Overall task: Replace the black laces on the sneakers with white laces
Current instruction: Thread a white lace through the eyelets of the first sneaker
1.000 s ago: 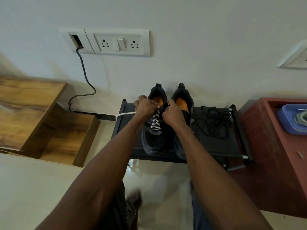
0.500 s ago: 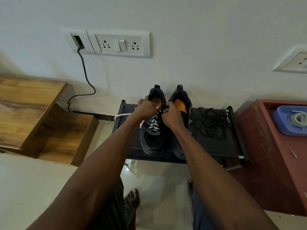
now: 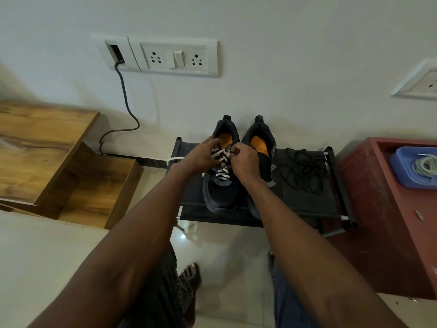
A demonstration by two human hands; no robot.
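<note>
Both my hands, left hand [image 3: 201, 157] and right hand [image 3: 243, 159], pinch the white flat lace [image 3: 221, 159], threading the left black sneaker's [image 3: 221, 185] upper eyelets. Removed black laces [image 3: 305, 169] lie right, aside on the black rack shelf [image 3: 307, 204].

A low black rack [image 3: 305, 204] stands on the pale floor [image 3: 42, 256] against the wall. On its top lie two black sneakers [image 3: 218, 192] side by side, heels toward the wall, and right of them a loose heap of black laces [image 3: 305, 169].
</note>
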